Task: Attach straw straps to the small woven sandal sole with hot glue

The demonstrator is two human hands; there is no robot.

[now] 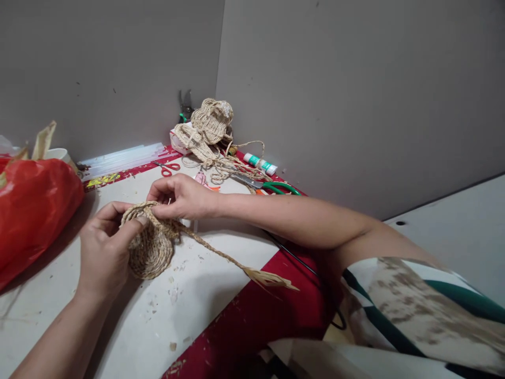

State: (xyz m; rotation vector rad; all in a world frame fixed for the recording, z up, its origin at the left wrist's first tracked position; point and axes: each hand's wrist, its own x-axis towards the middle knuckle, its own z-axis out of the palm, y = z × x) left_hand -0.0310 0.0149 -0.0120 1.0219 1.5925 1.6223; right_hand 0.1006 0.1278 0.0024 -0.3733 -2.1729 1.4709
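Two grips (104,250) (183,197) on one woven piece (152,255); two scissors (164,167) (269,185).

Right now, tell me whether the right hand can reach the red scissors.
Probably yes: the red scissors lie just beyond the right hand with nothing visible between, though it holds the woven piece.

Red plastic bag (39,210), dark pruners (188,109), grey walls (335,95)
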